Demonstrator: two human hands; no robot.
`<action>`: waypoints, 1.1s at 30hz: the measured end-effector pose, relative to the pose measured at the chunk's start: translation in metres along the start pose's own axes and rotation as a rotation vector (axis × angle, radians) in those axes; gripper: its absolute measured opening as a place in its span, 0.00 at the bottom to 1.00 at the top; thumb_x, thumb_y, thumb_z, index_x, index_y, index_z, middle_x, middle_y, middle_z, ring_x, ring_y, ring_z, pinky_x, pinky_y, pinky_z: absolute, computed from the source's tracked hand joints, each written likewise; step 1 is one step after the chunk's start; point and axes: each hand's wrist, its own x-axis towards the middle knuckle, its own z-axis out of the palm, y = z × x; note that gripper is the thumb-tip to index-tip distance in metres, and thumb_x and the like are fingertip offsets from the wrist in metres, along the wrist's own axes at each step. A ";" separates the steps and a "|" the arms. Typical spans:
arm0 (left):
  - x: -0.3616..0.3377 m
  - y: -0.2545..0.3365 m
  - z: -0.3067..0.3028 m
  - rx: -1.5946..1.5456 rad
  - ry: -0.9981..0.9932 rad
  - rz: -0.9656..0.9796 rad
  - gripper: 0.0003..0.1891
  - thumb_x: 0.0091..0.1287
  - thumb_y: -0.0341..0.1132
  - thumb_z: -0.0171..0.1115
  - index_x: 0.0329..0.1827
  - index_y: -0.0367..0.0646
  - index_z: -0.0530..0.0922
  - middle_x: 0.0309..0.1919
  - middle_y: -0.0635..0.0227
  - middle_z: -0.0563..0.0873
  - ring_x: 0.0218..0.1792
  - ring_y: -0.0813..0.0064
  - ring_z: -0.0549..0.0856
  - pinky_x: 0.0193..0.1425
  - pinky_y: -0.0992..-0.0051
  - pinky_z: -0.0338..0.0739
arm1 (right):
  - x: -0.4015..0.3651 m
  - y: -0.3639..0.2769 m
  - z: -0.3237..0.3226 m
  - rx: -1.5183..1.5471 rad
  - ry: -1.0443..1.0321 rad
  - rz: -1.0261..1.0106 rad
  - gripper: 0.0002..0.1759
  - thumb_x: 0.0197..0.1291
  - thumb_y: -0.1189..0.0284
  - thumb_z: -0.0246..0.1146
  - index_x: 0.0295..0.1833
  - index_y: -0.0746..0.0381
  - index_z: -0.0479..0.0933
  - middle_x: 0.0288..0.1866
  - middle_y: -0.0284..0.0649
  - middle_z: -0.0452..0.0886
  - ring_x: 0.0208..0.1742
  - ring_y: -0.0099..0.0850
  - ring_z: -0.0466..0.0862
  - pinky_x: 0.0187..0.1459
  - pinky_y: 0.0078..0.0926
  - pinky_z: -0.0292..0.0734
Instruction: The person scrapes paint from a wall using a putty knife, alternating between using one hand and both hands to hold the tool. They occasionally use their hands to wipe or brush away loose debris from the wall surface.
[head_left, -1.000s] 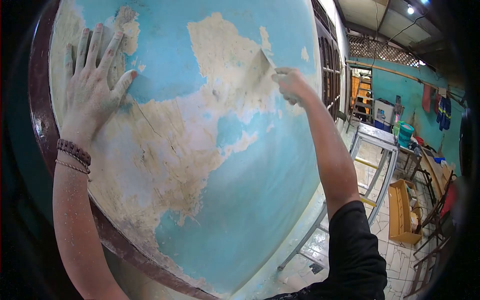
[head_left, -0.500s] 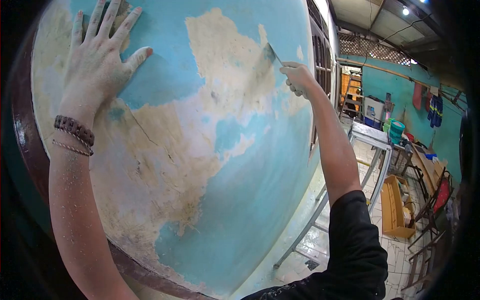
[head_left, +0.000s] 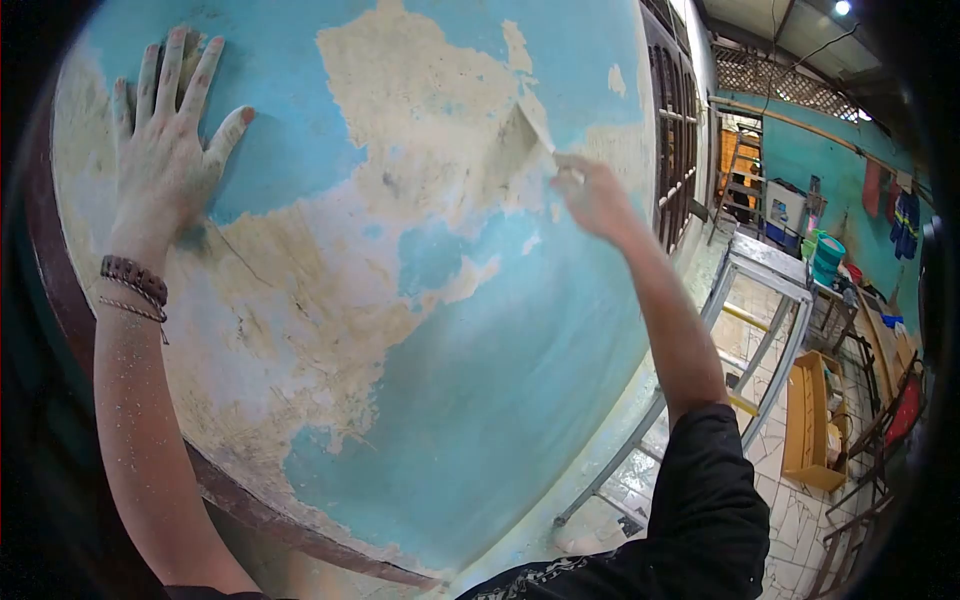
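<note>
A wall (head_left: pixel 480 420) with peeling blue paint fills most of the view, with pale patches bared across its upper and left parts. My left hand (head_left: pixel 165 165) lies flat on it at the upper left, fingers spread, dusted white, with bracelets (head_left: pixel 133 285) at the wrist. My right hand (head_left: pixel 595 200), slightly blurred, is closed round the handle of a scraper (head_left: pixel 537 130). The scraper's thin blade rests against the bared patch near the upper middle, its tip pointing up and left. The handle is mostly hidden in my fingers.
A metal stepladder (head_left: pixel 765 260) stands right of the wall on the tiled floor. Beyond it are a wooden box (head_left: pixel 810 425), a teal bucket (head_left: pixel 828 255) and stacked chairs (head_left: pixel 890 420). A barred window (head_left: pixel 675 130) borders the wall's right edge.
My right hand and the scraper have moved slightly down the wall, and more pale surface shows near the blade. The view has shifted a little; my left hand keeps its place on the wall.
</note>
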 end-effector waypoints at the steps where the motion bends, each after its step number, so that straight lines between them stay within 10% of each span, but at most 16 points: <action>1: 0.005 0.001 0.008 0.015 0.004 -0.009 0.37 0.73 0.65 0.42 0.82 0.65 0.49 0.82 0.72 0.48 0.81 0.64 0.48 0.83 0.52 0.37 | 0.003 0.014 0.008 -0.122 0.152 -0.289 0.24 0.65 0.67 0.58 0.66 0.60 0.76 0.38 0.51 0.87 0.38 0.46 0.86 0.39 0.42 0.79; 4: 0.006 0.017 0.029 -0.379 0.457 0.055 0.37 0.73 0.64 0.42 0.82 0.63 0.49 0.81 0.68 0.49 0.81 0.60 0.48 0.82 0.51 0.38 | 0.040 0.000 -0.019 0.023 0.020 -0.019 0.25 0.64 0.68 0.57 0.66 0.61 0.75 0.45 0.60 0.84 0.49 0.52 0.85 0.51 0.44 0.77; 12: -0.037 0.081 -0.002 -0.433 0.288 0.061 0.37 0.73 0.63 0.44 0.82 0.61 0.50 0.81 0.59 0.46 0.81 0.57 0.46 0.81 0.47 0.36 | -0.078 0.059 0.015 -0.002 -0.087 -0.201 0.27 0.63 0.69 0.58 0.69 0.59 0.70 0.30 0.60 0.81 0.33 0.56 0.83 0.36 0.52 0.78; 33: -0.036 0.117 -0.062 -0.258 -0.342 -0.018 0.48 0.67 0.64 0.56 0.83 0.53 0.44 0.81 0.54 0.43 0.81 0.50 0.44 0.81 0.50 0.41 | 0.069 -0.037 -0.036 -0.046 -0.047 -0.482 0.31 0.57 0.80 0.54 0.69 0.68 0.67 0.34 0.58 0.84 0.40 0.52 0.86 0.41 0.47 0.81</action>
